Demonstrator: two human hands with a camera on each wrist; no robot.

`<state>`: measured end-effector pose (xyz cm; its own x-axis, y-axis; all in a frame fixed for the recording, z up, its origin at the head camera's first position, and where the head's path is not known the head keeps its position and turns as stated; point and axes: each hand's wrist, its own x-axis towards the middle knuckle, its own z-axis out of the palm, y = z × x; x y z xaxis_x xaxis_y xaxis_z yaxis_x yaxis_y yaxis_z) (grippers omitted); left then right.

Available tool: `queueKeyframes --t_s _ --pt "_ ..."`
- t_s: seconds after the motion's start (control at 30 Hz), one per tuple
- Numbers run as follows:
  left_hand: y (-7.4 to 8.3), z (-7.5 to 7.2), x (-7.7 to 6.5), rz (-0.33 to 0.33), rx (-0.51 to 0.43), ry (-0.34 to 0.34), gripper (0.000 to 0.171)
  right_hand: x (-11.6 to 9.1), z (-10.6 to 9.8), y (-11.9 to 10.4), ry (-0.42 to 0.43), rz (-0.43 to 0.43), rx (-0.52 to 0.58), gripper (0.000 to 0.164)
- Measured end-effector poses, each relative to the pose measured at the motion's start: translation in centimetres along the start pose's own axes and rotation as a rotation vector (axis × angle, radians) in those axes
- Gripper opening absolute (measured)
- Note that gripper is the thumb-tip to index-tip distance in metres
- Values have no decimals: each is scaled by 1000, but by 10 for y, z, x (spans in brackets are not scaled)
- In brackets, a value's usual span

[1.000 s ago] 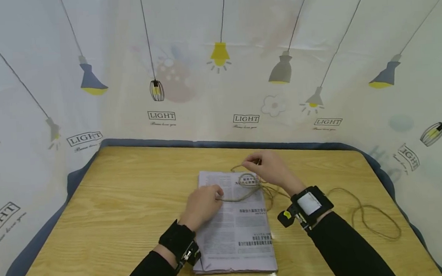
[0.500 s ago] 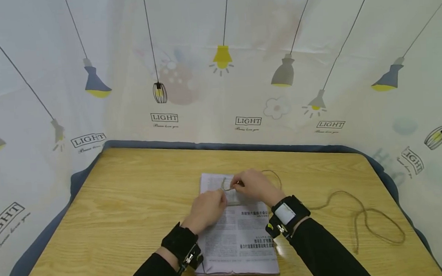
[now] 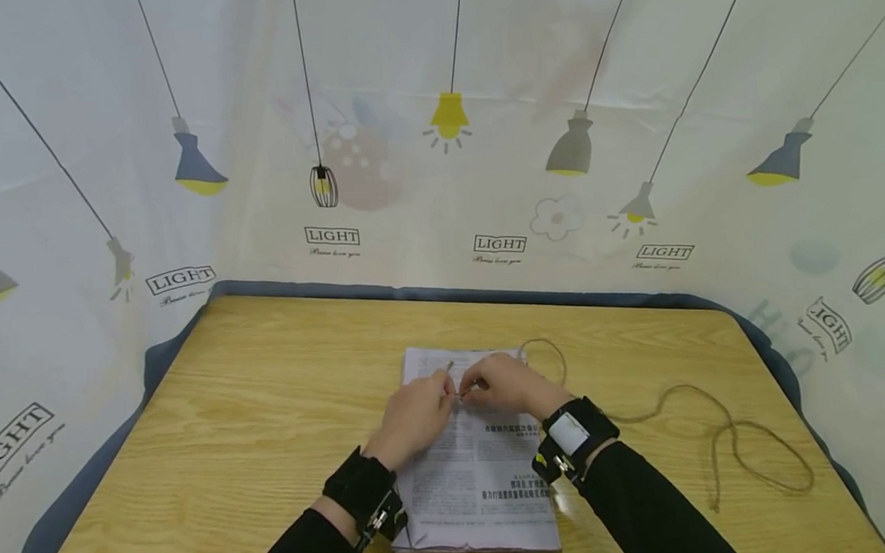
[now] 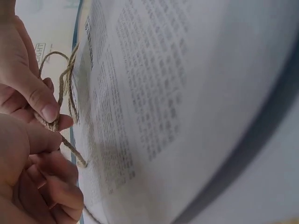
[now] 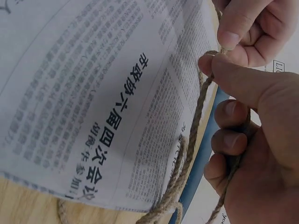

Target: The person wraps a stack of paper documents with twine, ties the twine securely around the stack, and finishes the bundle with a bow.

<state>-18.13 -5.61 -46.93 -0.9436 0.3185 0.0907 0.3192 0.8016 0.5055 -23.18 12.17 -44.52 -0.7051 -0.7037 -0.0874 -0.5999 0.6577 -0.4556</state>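
Observation:
A folded stack of newspapers lies on the table, with brown twine running over its far part. My left hand pinches the twine between thumb and forefinger just above the paper; a short end sticks up past its fingertips. Right beside it, my right hand pinches the twine too, thumb against forefinger, the fingertips of both hands meeting. In the right wrist view a strand also passes through the curled fingers of the right hand. The crossing of the strands is partly hidden by the fingertips.
A long loose tail of twine curls across the wooden table to the right, and a loop stands beyond the stack's far right corner. A pale curtain printed with lamps surrounds the table's far edge and sides.
My right hand has come left and down to meet the left hand over the newspapers, drawing a loop of twine small between them. The left hand has shifted slightly right.

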Motion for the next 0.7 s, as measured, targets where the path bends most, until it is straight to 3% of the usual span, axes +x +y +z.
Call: queueKeyframes --t_s 0.13,0.27,0.4,0.6,0.7 --pt "0 2 -1 20 5 54 7 1 2 2 6 -13 -20 12" --pt "0 3 -5 -31 10 143 7 0 2 1 10 -16 -26 13" --pt "2 2 -8 -80 19 233 20 0 2 -1 2 8 -7 14" --pt "6 1 -12 -86 -57 163 52 3 4 -3 -41 55 51 16" --pt "7 2 -15 -72 -72 143 58 4 4 -5 -63 71 67 21"
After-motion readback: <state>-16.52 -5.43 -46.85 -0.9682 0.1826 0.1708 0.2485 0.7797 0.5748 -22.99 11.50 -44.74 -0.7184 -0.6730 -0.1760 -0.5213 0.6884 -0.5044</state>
